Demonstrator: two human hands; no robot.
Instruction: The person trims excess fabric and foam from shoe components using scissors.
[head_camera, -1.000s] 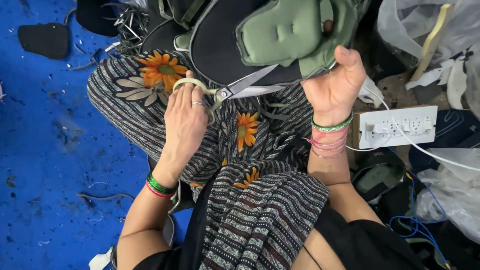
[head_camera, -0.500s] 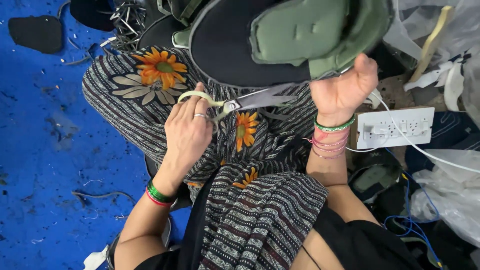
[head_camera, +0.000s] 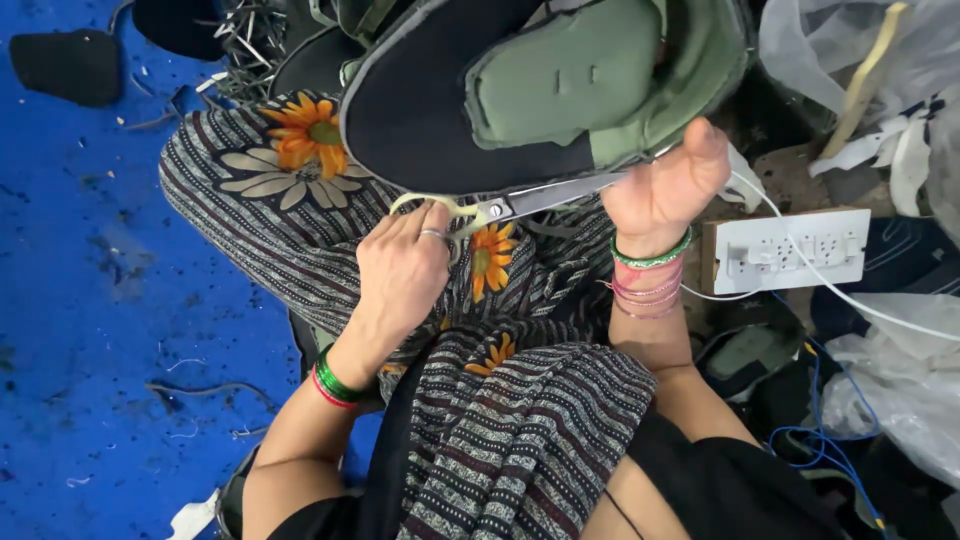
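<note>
My left hand (head_camera: 403, 270) grips the pale yellow handles of a pair of scissors (head_camera: 500, 208), whose blades point right along the lower edge of a padded fabric piece. That piece (head_camera: 540, 90) is black with a green padded panel and green edging. My right hand (head_camera: 665, 185) holds its lower right edge from underneath, thumb up against the green edging. The blade tips reach my right hand; the rest of the piece runs out of view at the top. Both wrists carry bangles and threads.
My lap is covered by striped cloth with orange flowers (head_camera: 300, 190). A blue floor mat (head_camera: 90, 300) with thread scraps lies left. A white power strip (head_camera: 790, 250) with a white cable sits right, beside clear plastic bags (head_camera: 880, 60) and a blue wire (head_camera: 800, 440).
The padded piece has come nearer and lower in view. The scissors have shifted right along its lower edge, and my right hand has moved slightly up with the piece.
</note>
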